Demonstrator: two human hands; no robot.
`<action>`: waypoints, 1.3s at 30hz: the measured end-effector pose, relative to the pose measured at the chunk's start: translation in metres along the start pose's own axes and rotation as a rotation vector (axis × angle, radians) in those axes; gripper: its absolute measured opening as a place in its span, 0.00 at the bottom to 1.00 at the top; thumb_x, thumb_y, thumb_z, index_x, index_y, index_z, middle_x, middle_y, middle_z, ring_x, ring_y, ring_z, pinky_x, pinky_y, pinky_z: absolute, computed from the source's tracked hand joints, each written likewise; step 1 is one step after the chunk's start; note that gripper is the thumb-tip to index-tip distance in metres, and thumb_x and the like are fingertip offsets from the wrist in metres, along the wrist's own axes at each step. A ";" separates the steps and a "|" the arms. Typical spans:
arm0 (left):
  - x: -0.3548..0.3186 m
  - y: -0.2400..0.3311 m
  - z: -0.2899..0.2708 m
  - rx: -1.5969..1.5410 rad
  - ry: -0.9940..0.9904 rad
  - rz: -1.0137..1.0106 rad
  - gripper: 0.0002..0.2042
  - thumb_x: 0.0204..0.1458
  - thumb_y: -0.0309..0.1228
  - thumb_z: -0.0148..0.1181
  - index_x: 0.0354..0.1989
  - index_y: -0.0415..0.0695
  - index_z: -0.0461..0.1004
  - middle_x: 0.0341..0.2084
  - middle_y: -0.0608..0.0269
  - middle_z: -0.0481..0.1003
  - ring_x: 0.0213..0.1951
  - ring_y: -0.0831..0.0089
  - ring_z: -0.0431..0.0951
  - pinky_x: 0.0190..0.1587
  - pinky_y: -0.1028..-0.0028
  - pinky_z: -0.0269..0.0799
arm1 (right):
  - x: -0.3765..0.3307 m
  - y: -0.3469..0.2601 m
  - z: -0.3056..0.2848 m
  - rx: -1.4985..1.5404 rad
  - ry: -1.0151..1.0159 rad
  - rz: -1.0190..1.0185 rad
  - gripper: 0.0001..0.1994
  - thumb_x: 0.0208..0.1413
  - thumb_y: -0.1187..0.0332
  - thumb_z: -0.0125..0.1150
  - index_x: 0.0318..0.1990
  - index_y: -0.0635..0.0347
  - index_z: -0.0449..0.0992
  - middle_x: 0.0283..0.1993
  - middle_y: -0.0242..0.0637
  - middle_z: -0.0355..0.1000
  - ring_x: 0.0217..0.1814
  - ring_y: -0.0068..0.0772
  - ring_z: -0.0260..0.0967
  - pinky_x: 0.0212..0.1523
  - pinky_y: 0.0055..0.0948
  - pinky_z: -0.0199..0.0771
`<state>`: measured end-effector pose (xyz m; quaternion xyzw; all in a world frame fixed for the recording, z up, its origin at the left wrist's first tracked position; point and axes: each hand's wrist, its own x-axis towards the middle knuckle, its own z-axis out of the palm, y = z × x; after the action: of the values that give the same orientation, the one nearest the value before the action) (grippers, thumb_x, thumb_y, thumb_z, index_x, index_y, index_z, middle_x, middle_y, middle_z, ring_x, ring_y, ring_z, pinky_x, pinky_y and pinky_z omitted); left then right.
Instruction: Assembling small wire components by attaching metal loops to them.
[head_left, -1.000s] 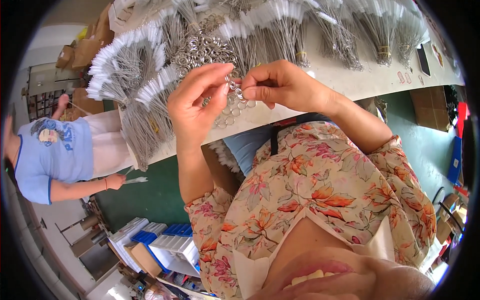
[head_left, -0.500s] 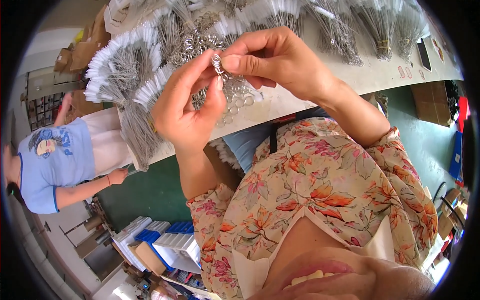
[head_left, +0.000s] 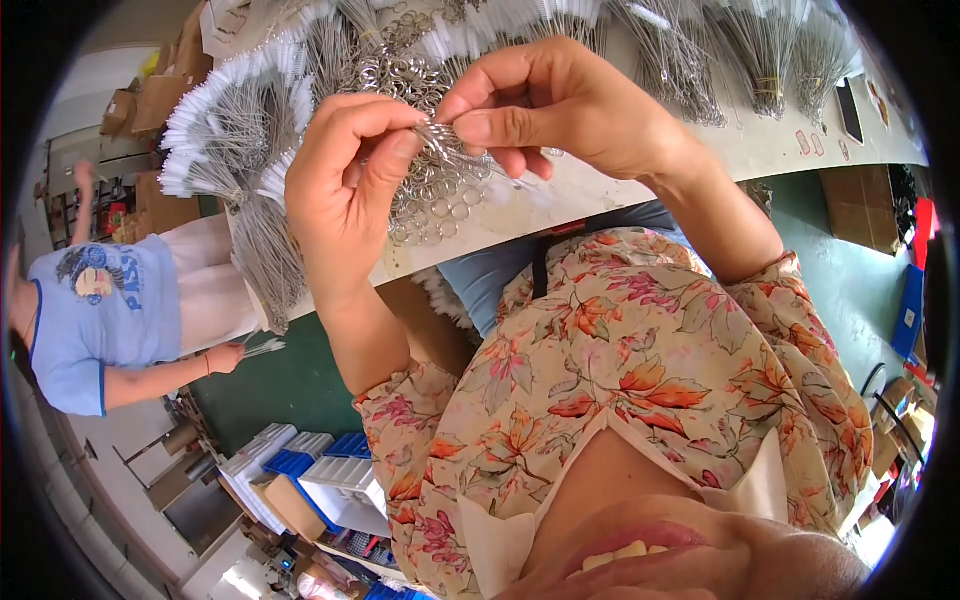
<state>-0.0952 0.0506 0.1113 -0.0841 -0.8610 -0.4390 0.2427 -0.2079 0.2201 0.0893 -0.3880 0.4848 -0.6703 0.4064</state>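
Note:
Both hands are raised over the table's near edge, their fingertips almost meeting. My left hand (head_left: 345, 190) is closed in a pinch of thumb and forefinger on small silver metal rings (head_left: 437, 133). From the other side, the thumb and forefinger of my right hand (head_left: 565, 110) pinch the same rings. Blur and the fingertips hide how the rings are linked. Just below lies a spread of loose split rings (head_left: 440, 212). A heap of shiny metal rings or clasps (head_left: 400, 78) sits behind the hands.
Wire brushes with white bristles (head_left: 235, 120) are piled on the left of the white table (head_left: 590, 185). Bundled brushes (head_left: 768, 80) line its far side, near a phone (head_left: 850, 110). At left, another person (head_left: 110, 310) holds thin white-tipped pieces. A cardboard box (head_left: 860, 208) stands right.
My left hand has shifted slightly left and down, and the fingertips have spread a little apart around the rings. The other person's hand now shows white-tipped pieces.

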 end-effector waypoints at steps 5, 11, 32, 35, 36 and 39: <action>-0.007 -0.005 0.003 -0.752 0.094 -0.396 0.07 0.53 0.26 0.53 0.37 0.36 0.71 0.27 0.63 0.70 0.22 0.82 0.64 0.24 0.81 0.62 | 0.000 0.007 0.004 0.004 0.017 -0.025 0.08 0.53 0.68 0.57 0.37 0.63 0.73 0.26 0.26 0.68 0.22 0.13 0.64 0.18 0.14 0.60; -0.006 0.001 -0.002 -0.173 0.014 -0.319 0.07 0.53 0.26 0.52 0.38 0.37 0.70 0.24 0.64 0.71 0.20 0.84 0.63 0.22 0.83 0.60 | 0.008 0.012 0.002 -0.142 0.059 -0.033 0.08 0.54 0.68 0.55 0.38 0.63 0.72 0.26 0.25 0.68 0.24 0.12 0.62 0.19 0.14 0.60; -0.037 -0.011 -0.009 -0.550 0.461 -0.339 0.08 0.54 0.26 0.51 0.36 0.34 0.73 0.36 0.52 0.75 0.36 0.68 0.74 0.44 0.71 0.67 | 0.039 0.062 0.047 -0.334 0.120 -0.166 0.06 0.51 0.73 0.59 0.34 0.65 0.70 0.31 0.31 0.70 0.35 0.17 0.68 0.36 0.17 0.69; -0.050 0.003 -0.032 -0.429 0.596 -0.412 0.09 0.53 0.28 0.52 0.35 0.32 0.73 0.31 0.55 0.75 0.30 0.71 0.75 0.37 0.74 0.70 | 0.035 0.076 0.048 -0.403 0.068 -0.155 0.06 0.52 0.71 0.59 0.34 0.65 0.71 0.32 0.30 0.71 0.36 0.17 0.68 0.38 0.18 0.68; -0.056 0.007 -0.040 -0.380 0.639 -0.514 0.10 0.53 0.29 0.53 0.33 0.31 0.73 0.27 0.56 0.75 0.26 0.73 0.75 0.33 0.76 0.71 | 0.033 0.089 0.043 -0.418 0.087 -0.186 0.07 0.52 0.70 0.58 0.34 0.65 0.72 0.32 0.30 0.71 0.37 0.17 0.67 0.39 0.18 0.67; -0.099 0.007 -0.065 -0.209 0.582 -0.486 0.09 0.54 0.28 0.51 0.34 0.33 0.72 0.31 0.56 0.74 0.28 0.73 0.74 0.35 0.75 0.70 | 0.015 0.123 0.020 -0.440 0.048 -0.078 0.08 0.51 0.68 0.60 0.34 0.62 0.74 0.29 0.31 0.73 0.31 0.18 0.68 0.33 0.21 0.69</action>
<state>0.0157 0.0102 0.1002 0.2261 -0.7016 -0.5746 0.3557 -0.1739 0.1752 -0.0229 -0.4697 0.6135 -0.5725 0.2742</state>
